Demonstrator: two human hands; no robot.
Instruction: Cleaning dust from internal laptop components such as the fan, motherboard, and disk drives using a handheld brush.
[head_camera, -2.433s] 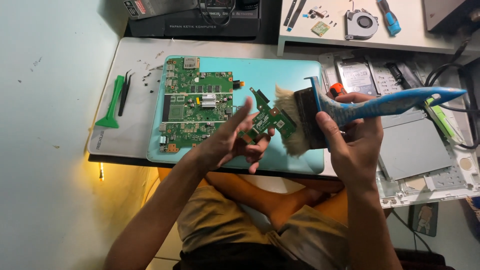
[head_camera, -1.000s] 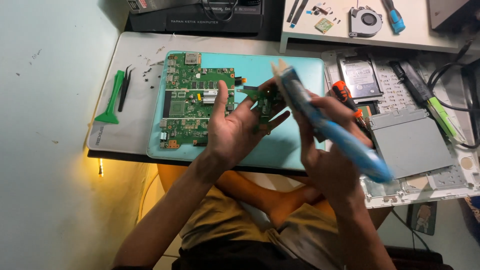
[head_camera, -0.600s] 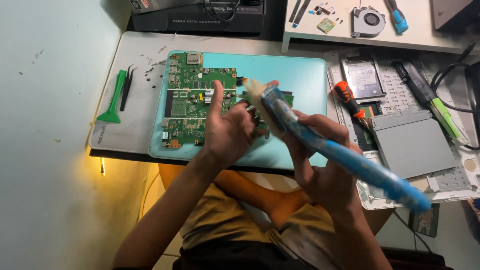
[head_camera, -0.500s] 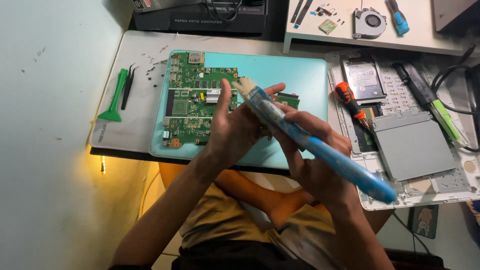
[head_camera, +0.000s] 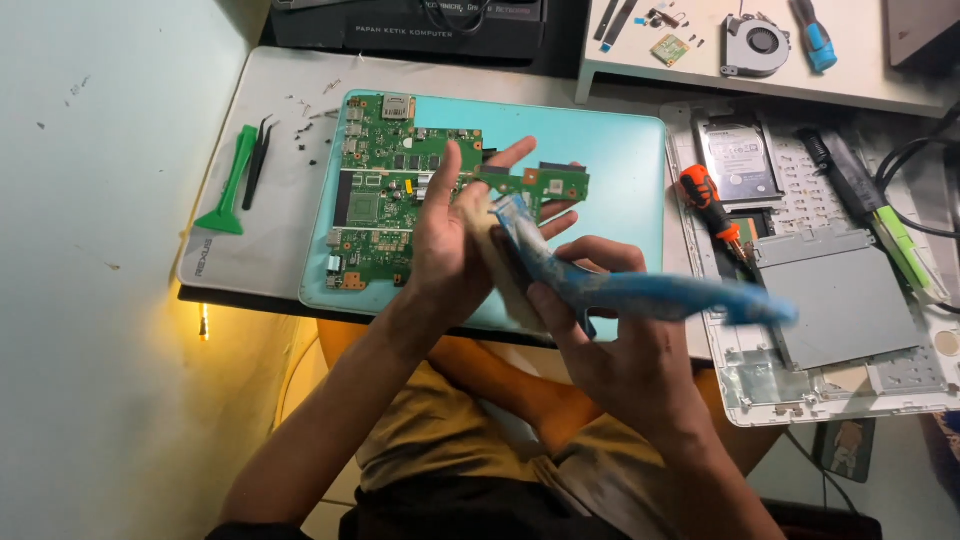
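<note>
Bare mat (head_camera: 620, 170) right of motherboard (head_camera: 385, 200) (screwdriver (head_camera: 712, 205) beyond).

Brush (head_camera: 640, 295): we see its blue handle smeared by motion blur; the bristles are mostly hidden behind the left hand (head_camera: 450, 250).
Small green board (head_camera: 535, 185): the left hand's fingers (head_camera: 500, 160) cover its near end, so we cannot tell how it is gripped.
Large green board (head_camera: 375, 205): its right part is hidden by the left hand.
Opened laptop base (head_camera: 850, 300): cut off at the right edge.
Loose screws (head_camera: 305, 135): too small to tell apart.
</note>
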